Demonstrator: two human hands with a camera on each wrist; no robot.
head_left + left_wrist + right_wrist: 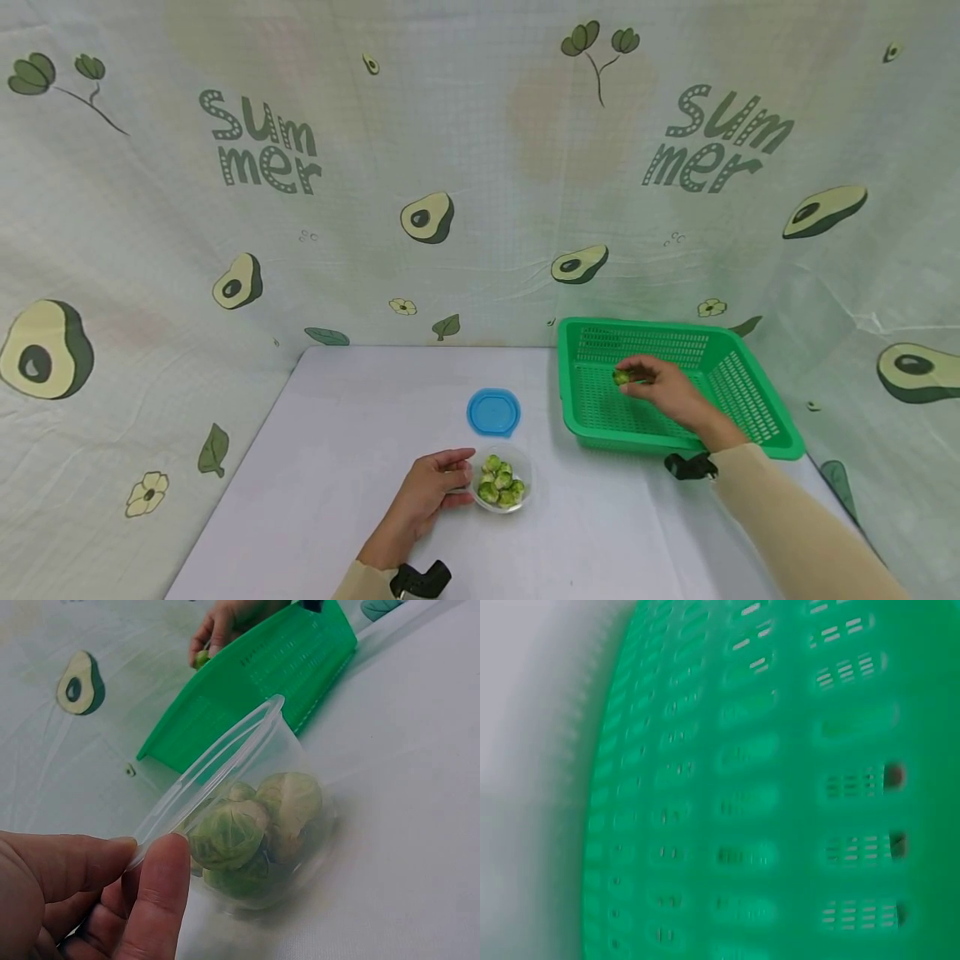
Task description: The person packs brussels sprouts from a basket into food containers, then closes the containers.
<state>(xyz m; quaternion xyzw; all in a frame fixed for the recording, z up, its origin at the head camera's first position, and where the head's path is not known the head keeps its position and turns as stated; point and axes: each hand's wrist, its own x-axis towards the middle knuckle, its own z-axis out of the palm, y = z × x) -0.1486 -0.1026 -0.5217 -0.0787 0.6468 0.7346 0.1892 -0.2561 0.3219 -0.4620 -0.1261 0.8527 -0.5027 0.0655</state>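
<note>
Nearest, a beige sleeve (362, 583) and a black wrist strap (427, 579) lead to the left hand (431, 492), whose thumb and finger pinch the rim of a round, clear plastic bowl (291, 741). The bowl stands on a smooth white tablecloth (360, 417), its see-through wall showing a cluster of small round green Brussels sprouts (504, 481) piled inside. They are tightly wrapped in leaves, bright yellow-green on top in the head view; from the left wrist they look duller, with pale veins and a whitish, slightly brownish patch on one. Some rest on others, below the bowl's rim.

Just beyond the bowl lies a flat, round blue plastic lid (493, 412) with a small tab on its near edge.

Farther off and to the right, the right hand (671, 396) holds a single green Brussels sprout (622, 377) between thumb and fingers, over the inside of a rectangular bright green plastic basket (637, 442). The basket has slotted walls, which fill much of the right wrist view. Behind everything hangs a pale fabric backdrop (487, 100) printed with avocados, leaves, flowers and the word "summer".
</note>
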